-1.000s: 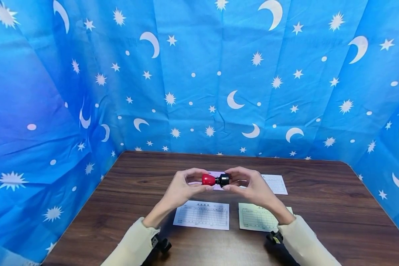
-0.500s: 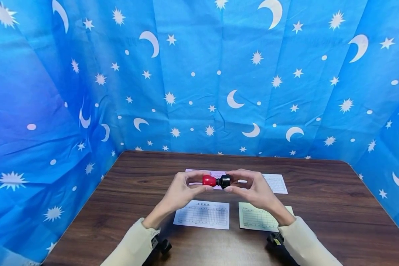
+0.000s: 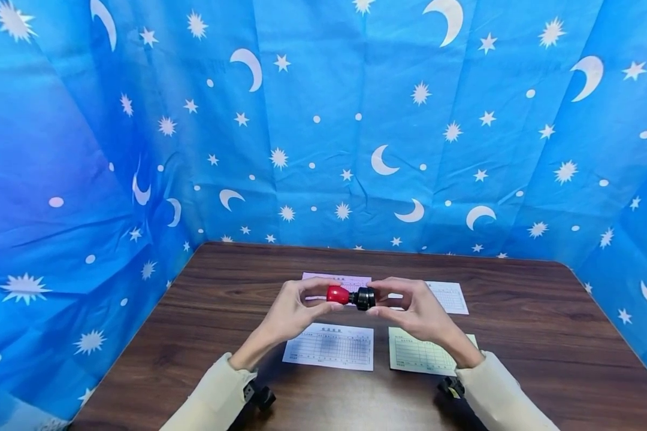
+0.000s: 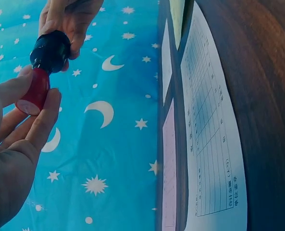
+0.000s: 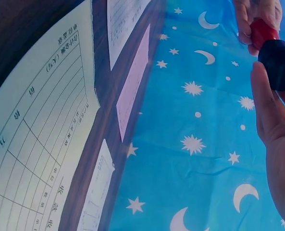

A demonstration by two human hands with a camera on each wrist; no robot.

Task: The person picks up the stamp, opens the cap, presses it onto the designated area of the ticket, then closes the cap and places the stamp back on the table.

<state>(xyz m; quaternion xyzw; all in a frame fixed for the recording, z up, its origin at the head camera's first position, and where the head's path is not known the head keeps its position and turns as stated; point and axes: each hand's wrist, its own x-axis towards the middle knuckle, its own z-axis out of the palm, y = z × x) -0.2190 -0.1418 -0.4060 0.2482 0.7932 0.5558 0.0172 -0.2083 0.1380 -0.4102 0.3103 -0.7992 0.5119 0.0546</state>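
Both hands hold a round stamp level above the table, its red handle [image 3: 338,294] to the left and its black body [image 3: 364,298] to the right. My left hand [image 3: 291,310] pinches the handle between thumb and fingers; the left wrist view shows the handle's pale end [image 4: 28,107]. The black end is gripped by my right hand [image 3: 422,310], thumb below and fingers above. In the right wrist view the black body [image 5: 278,65] hides part of the handle. The stamping face does not show.
Printed forms lie on the brown wooden table [image 3: 237,275]: a white one [image 3: 329,350] and a pale green one [image 3: 423,353] in front, a pink one [image 3: 350,279] and another white one [image 3: 452,296] behind. A blue curtain [image 3: 302,143] with moons and stars encloses the table.
The black end has shifted slightly right and down, and a ridge now shows around it. Both hands keep their hold; the head view has moved a little.
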